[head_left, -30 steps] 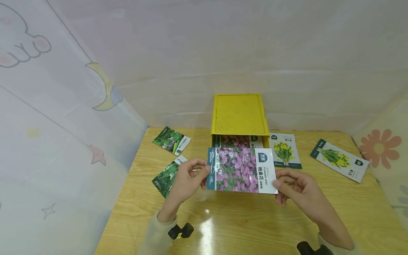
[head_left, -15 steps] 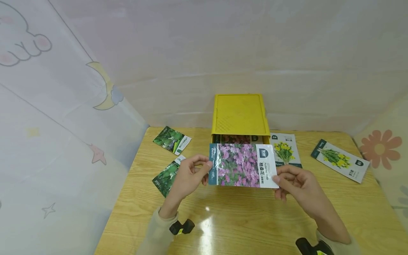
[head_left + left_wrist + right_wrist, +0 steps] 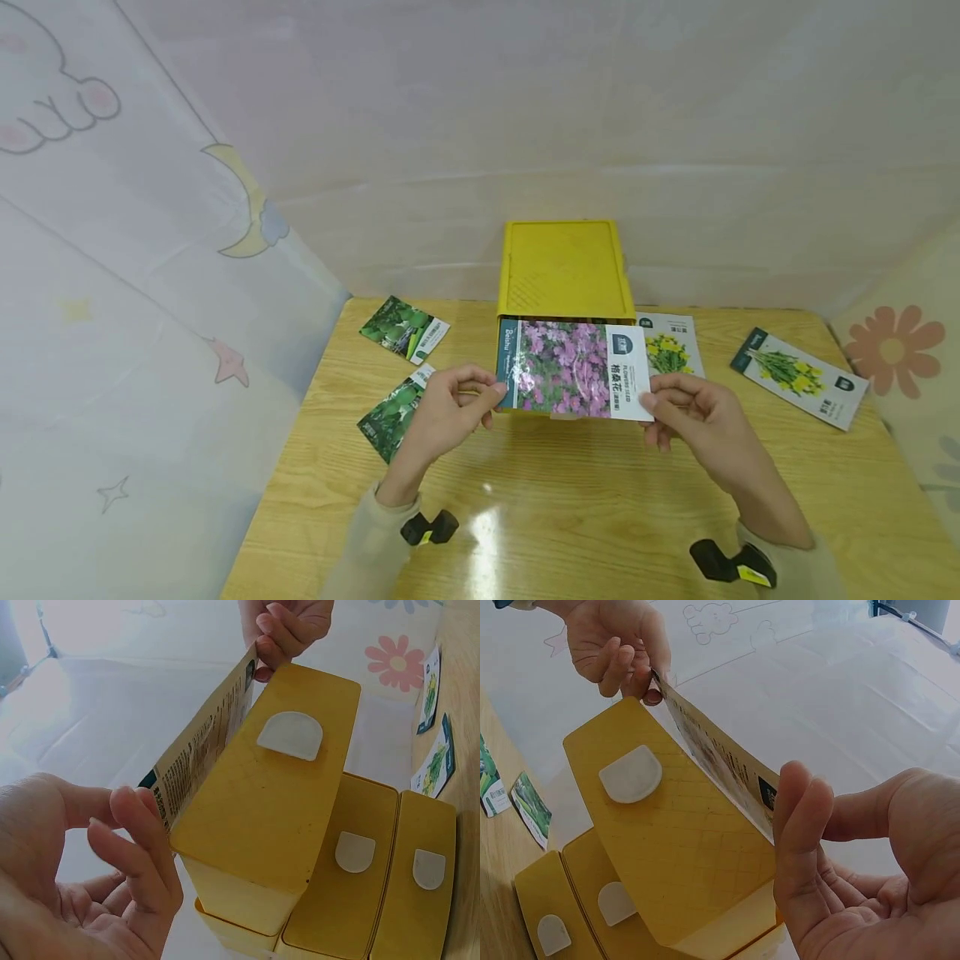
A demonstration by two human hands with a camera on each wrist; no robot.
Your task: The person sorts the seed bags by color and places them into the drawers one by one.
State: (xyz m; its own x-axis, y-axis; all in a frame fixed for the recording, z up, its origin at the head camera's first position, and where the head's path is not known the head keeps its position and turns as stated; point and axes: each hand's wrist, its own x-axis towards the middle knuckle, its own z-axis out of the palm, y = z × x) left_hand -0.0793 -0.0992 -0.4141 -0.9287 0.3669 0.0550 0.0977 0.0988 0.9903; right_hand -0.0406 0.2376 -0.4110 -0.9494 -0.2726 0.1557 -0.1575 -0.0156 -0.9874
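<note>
A flower seed packet (image 3: 566, 367) with pink blossoms spans both hands, lying over the pulled-out top drawer (image 3: 262, 802) of a yellow drawer cabinet (image 3: 566, 267). My left hand (image 3: 450, 412) pinches its dark green end between thumb and fingers. At the white end, my right hand (image 3: 701, 421) pinches the corner the same way. Both wrist views show the packet tilted along the drawer's upper rim, its printed back facing the camera. The packet covers most of the drawer's inside from the head view.
Two green vegetable packets lie left of the cabinet, an upper packet (image 3: 405, 329) and a lower packet (image 3: 390, 421) partly behind my left hand. Right of it are two yellow-flower packets, a near one (image 3: 670, 346) and a farther one (image 3: 798, 375). Shut lower drawers (image 3: 341, 877) sit beneath the top one.
Both hands have moved the pink-flower packet away from me, toward the cabinet. It now covers the packet seen inside the drawer earlier. The packets on the table have stayed put.
</note>
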